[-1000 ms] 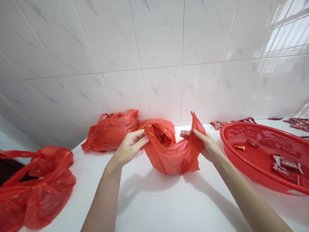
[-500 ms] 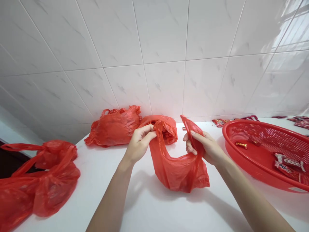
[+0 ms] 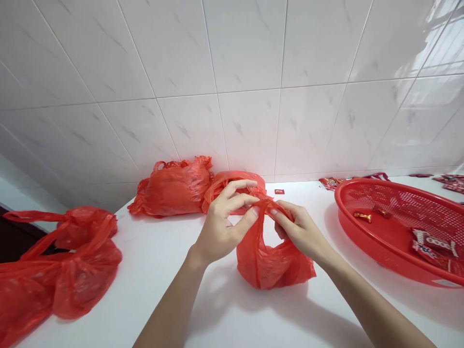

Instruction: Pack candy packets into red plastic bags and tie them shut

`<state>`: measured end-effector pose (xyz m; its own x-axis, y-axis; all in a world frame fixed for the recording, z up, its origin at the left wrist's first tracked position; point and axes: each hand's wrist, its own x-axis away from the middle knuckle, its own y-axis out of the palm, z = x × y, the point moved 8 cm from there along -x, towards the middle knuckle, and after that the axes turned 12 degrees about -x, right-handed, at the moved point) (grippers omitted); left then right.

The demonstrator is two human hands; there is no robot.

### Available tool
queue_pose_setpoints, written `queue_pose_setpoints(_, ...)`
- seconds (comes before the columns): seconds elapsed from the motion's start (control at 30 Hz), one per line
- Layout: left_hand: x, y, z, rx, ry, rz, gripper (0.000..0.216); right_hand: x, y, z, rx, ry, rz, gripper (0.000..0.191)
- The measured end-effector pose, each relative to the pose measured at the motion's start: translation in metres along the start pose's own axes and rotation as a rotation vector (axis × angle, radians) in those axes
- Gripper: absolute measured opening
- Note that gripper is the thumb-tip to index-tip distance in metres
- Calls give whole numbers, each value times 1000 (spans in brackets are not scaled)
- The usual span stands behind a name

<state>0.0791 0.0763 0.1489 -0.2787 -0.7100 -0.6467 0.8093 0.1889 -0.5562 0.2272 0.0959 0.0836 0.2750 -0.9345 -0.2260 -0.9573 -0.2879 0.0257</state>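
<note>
A small red plastic bag (image 3: 272, 261) rests on the white counter (image 3: 188, 290) in front of me. My left hand (image 3: 224, 222) pinches one of its handles between thumb and fingers. My right hand (image 3: 299, 231) grips the other handle. The two hands meet above the bag, with the handles drawn together between them. What is inside the bag is hidden.
Two more red bags (image 3: 174, 186) lie against the tiled wall behind. Knotted red bags (image 3: 58, 270) sit at the counter's left edge. A red perforated basket (image 3: 398, 227) with a few wrapped sweets stands at the right. Loose wrappers (image 3: 328, 182) lie along the back.
My hands have come together, bringing the bag's two handles from apart to touching above the bag. The bag's mouth has closed up.
</note>
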Motion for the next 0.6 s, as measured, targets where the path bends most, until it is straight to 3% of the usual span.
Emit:
queue_pose_setpoints(0.17,2,13,6,-48,24,-62,16,5,11,-4,21,-36,-106,31)
queue_pose_setpoints(0.3,0,18,-3,-94,-79,-71,17,8,14,-11,113,-100,-181,28)
queue_pose_setpoints(0.43,1,16,-18,-102,-218,-33,11,12,14,-26,352,-325,-178,11)
queue_pose_setpoints(0.6,2,30,-29,43,-302,-206,22,19,11,-40,537,-601,-93,25)
